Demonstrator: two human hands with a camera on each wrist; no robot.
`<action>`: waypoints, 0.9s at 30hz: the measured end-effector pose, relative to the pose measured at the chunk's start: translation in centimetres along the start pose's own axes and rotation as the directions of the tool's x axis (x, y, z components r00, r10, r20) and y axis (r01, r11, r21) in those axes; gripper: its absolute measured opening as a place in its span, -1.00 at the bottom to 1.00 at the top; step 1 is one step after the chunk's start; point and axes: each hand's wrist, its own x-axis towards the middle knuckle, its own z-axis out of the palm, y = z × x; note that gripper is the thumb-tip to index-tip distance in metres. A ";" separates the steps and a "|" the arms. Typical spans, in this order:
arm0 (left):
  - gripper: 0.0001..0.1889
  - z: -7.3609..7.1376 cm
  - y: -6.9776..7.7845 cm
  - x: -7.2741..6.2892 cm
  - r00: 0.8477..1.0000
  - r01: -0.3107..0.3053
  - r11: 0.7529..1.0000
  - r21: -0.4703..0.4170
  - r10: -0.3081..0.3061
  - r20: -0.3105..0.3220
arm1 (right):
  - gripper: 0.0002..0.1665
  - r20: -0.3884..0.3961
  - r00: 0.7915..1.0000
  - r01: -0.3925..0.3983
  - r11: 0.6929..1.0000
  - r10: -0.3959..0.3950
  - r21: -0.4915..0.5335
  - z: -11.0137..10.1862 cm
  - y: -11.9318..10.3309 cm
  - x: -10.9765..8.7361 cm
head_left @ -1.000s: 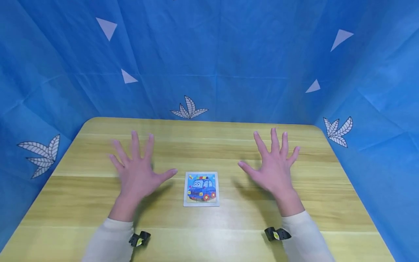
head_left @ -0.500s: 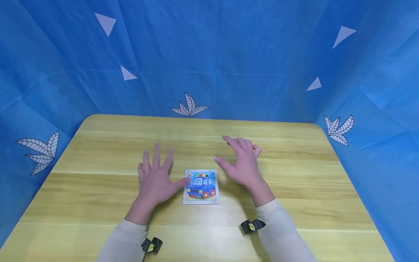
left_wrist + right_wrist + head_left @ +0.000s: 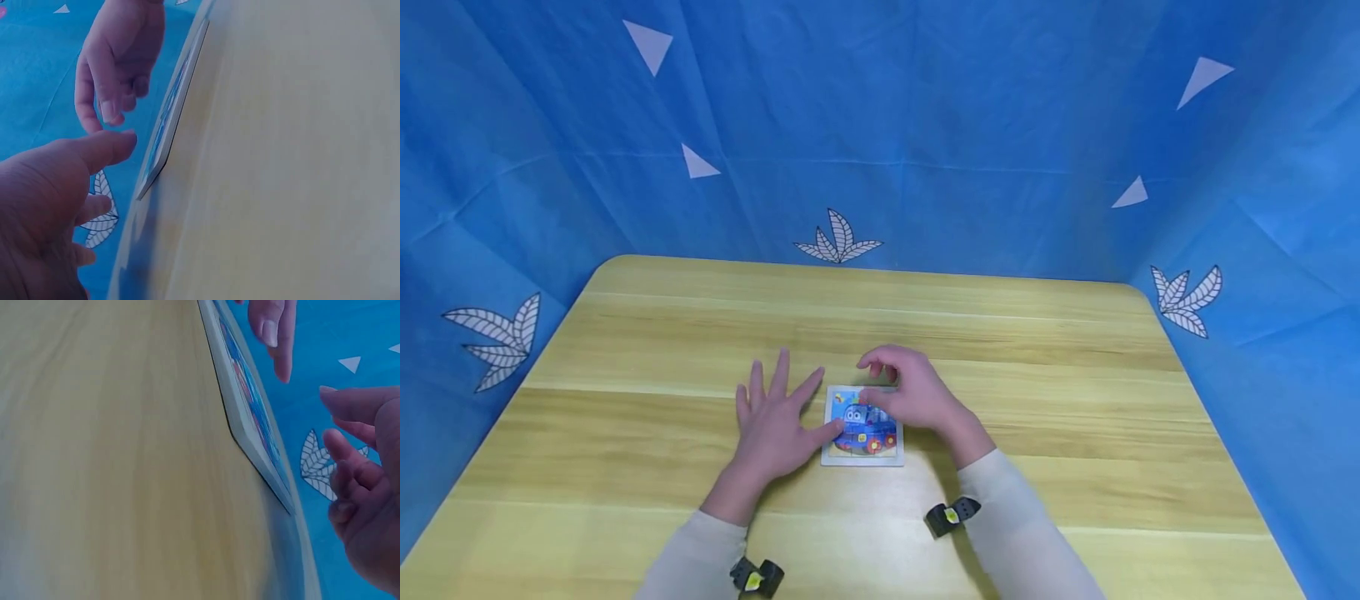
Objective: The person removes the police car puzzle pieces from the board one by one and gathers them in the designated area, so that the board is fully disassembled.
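A square jigsaw puzzle (image 3: 865, 452) with a pale frame and a blue cartoon car lies flat on the table. My left hand (image 3: 773, 440) hovers at its left side, fingers spread and thumb over the picture's left part. From the upper right my right hand (image 3: 919, 395) reaches over the puzzle, fingers loosely bent, hiding its upper right corner. Both wrist views show a gap between the hands and the puzzle: the left hand's thumb stands clear of the board (image 3: 172, 119) in the left wrist view, and the right hand (image 3: 375, 500) pinches nothing in the right wrist view.
The puzzle lies on a light wood-grain table (image 3: 1075, 400) with rounded far corners. Behind and beside it hangs a blue cloth (image 3: 985, 108) printed with white triangles and leaves. Each sleeve carries a small black device (image 3: 951, 517) on a strap near the wrist.
Both hands have moved inward from either side to the puzzle. The right hand's fingers have gone from spread to bent, while the left hand's stay spread. The puzzle lies in the same place.
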 end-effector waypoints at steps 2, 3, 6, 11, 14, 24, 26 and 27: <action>-0.15 0.3 -0.2 -0.1 1.000 -0.013 1.000 -0.028 0.013 -0.013 | -0.60 0.041 0.999 0.005 1.000 -0.006 0.026 0.4 0.1 0.2; -0.16 0.5 -0.2 -0.1 1.000 -0.019 0.999 -0.042 0.019 -0.018 | -0.60 0.059 0.998 0.004 0.999 -0.006 0.035 0.6 0.1 0.4; -0.20 1.1 -0.5 -0.1 0.999 -0.037 0.996 -0.082 0.035 -0.031 | -0.59 0.097 0.995 -0.007 0.999 0.003 0.046 1.0 0.3 0.6; -0.26 1.9 -0.7 -0.2 0.998 -0.035 0.993 -0.109 0.028 -0.058 | -0.57 0.136 0.991 -0.018 0.999 0.014 0.034 1.2 0.6 1.0; -0.31 2.1 -0.7 -0.2 0.997 -0.028 0.993 -0.113 0.019 -0.081 | -0.56 0.145 0.989 -0.011 1.000 0.007 0.024 1.1 0.8 1.4; -0.35 2.3 -0.6 -0.2 0.996 -0.019 0.995 -0.100 0.011 -0.085 | -0.52 0.269 0.963 -0.020 1.000 0.016 0.013 0.5 1.3 2.4; -0.36 2.3 -0.6 -0.2 0.997 -0.017 0.995 -0.098 0.009 -0.081 | -0.50 0.305 0.952 -0.009 1.000 0.004 0.013 0.5 1.4 2.7; -0.36 2.3 -0.7 -0.2 0.997 -0.017 0.995 -0.097 0.009 -0.081 | -0.50 0.322 0.947 -0.004 1.000 0.000 0.011 0.5 1.4 2.8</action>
